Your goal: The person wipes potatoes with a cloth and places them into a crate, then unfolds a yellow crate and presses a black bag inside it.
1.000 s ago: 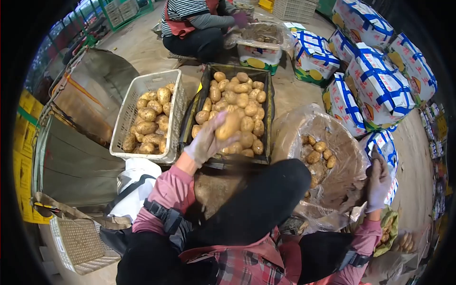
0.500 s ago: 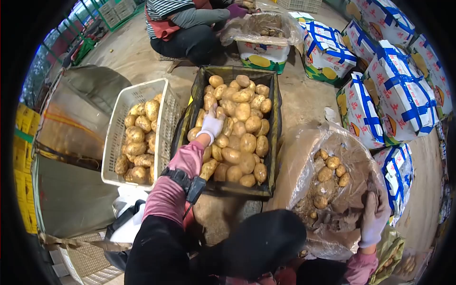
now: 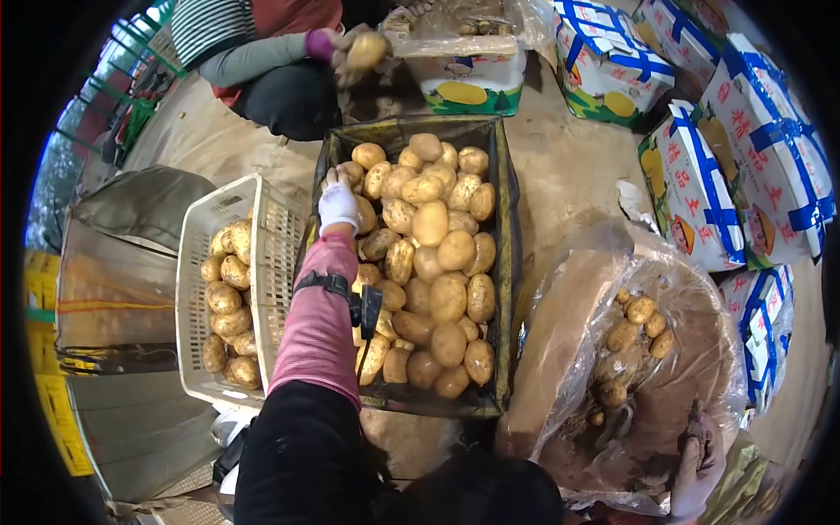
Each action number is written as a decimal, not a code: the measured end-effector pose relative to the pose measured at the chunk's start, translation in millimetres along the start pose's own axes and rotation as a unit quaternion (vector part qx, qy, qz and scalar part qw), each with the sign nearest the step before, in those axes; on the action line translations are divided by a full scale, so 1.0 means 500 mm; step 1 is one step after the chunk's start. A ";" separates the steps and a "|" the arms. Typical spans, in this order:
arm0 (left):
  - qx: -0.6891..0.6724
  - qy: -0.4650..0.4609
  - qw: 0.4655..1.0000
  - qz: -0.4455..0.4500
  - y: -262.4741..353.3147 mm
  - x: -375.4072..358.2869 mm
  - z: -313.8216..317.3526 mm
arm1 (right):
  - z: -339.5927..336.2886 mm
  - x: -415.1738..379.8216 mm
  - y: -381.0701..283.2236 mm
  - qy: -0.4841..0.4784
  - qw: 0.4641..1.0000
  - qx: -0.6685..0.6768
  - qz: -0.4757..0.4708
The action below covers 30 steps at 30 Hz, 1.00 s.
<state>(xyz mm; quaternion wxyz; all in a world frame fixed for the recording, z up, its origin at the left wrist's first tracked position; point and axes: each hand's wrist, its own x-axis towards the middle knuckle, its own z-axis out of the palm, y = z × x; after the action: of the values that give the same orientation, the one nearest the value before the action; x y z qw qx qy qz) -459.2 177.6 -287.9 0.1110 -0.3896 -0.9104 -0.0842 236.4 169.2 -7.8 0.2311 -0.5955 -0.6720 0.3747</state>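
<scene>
My left hand (image 3: 339, 205), in a white glove, reaches to the upper left side of a dark-lined crate (image 3: 501, 262) heaped with potatoes (image 3: 430, 223). Its fingers are stretched out beside a potato (image 3: 352, 171) at the crate's left wall; nothing shows in the palm from above. At lower right, my right hand (image 3: 697, 468), its glove fingers brown with dirt, grips the near right rim of a plastic-lined cardboard box (image 3: 560, 306). Inside that box lie several smaller potatoes (image 3: 641, 309) and loose soil.
A white slatted crate (image 3: 282, 236) of potatoes stands left of the dark one. Across from me a crouching person (image 3: 280, 79) holds a potato (image 3: 366, 51) near another lined box (image 3: 472, 86). Blue-taped cartons (image 3: 691, 188) are stacked at right; covered bins (image 3: 118, 280) stand at left.
My left hand has moved up and left from the middle of the potatoes to the crate's side. The view has shifted. The other person's hand has swung left with a potato.
</scene>
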 end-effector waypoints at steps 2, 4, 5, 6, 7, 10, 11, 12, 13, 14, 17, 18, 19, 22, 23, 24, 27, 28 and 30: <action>-0.011 -0.071 0.997 -0.008 0.004 0.007 -0.035 | -0.011 -0.004 -0.001 -0.007 1.000 -0.006 -0.010; -0.041 -0.133 0.990 -0.005 -0.008 0.014 -0.077 | -0.030 -0.010 -0.002 -0.017 1.000 0.016 -0.007; -0.039 -0.139 0.990 -0.008 -0.011 -0.012 -0.095 | -0.040 -0.013 -0.007 -0.030 0.999 0.004 -0.026; -0.022 -0.163 0.986 -0.023 -0.021 -0.038 -0.097 | -0.039 -0.011 -0.034 -0.042 0.998 -0.008 -0.046; 0.000 -0.186 0.982 -0.020 -0.006 -0.083 -0.131 | -0.036 -0.011 -0.057 -0.054 0.996 -0.022 -0.064; -0.095 -0.180 0.979 0.001 0.019 -0.217 -0.222 | -0.017 -0.028 -0.089 -0.039 0.991 0.102 -0.074; -0.122 -0.229 0.966 0.009 0.013 -0.263 -0.268 | -0.004 -0.033 -0.098 -0.029 0.988 0.112 -0.106; -0.152 -0.279 0.948 0.017 0.015 -0.312 -0.339 | -0.015 -0.039 -0.091 -0.057 0.993 0.042 -0.099; -0.184 -0.259 0.947 0.048 0.008 -0.367 -0.408 | -0.021 -0.053 -0.090 -0.057 0.989 -0.024 -0.136; -0.216 -0.232 0.945 0.081 -0.007 -0.415 -0.478 | -0.024 -0.064 -0.092 -0.051 0.979 -0.087 -0.178; -0.284 -0.241 0.928 0.022 -0.075 -0.553 -0.661 | -0.005 -0.094 -0.141 -0.057 0.954 0.207 -0.210; -0.341 -0.264 0.901 -0.045 -0.103 -0.599 -0.706 | -0.011 -0.105 -0.165 -0.060 0.936 0.264 -0.226; -0.363 -0.264 0.890 -0.077 -0.145 -0.646 -0.732 | -0.027 -0.111 -0.190 -0.055 0.928 0.265 -0.256; -0.378 -0.203 0.900 -0.080 -0.239 -0.791 -0.795 | -0.108 -0.173 -0.246 0.034 0.922 0.245 -0.299; -0.400 -0.218 0.883 -0.111 -0.251 -0.834 -0.831 | -0.143 -0.185 -0.208 0.113 0.924 0.244 -0.272; -0.420 -0.235 0.865 -0.143 -0.267 -0.876 -0.870 | -0.180 -0.204 -0.181 0.122 0.921 0.248 -0.275; -0.506 -0.188 0.828 -0.152 -0.343 -0.992 -0.884 | -0.259 -0.326 -0.113 0.052 0.945 0.128 -0.296; -0.545 -0.174 0.800 -0.183 -0.359 -1.027 -0.884 | -0.274 -0.347 -0.049 0.060 0.957 0.082 -0.270; -0.603 -0.120 0.750 -0.244 -0.388 -1.084 -0.866 | -0.226 -0.417 0.027 0.054 0.968 0.025 -0.243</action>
<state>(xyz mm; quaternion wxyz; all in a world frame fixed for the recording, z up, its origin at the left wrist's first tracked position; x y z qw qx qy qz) -177.4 -432.6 -29.9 -0.2819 -0.1471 -0.7404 -0.5923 368.5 -7.8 79.1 0.3658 -0.4281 -0.7734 0.2911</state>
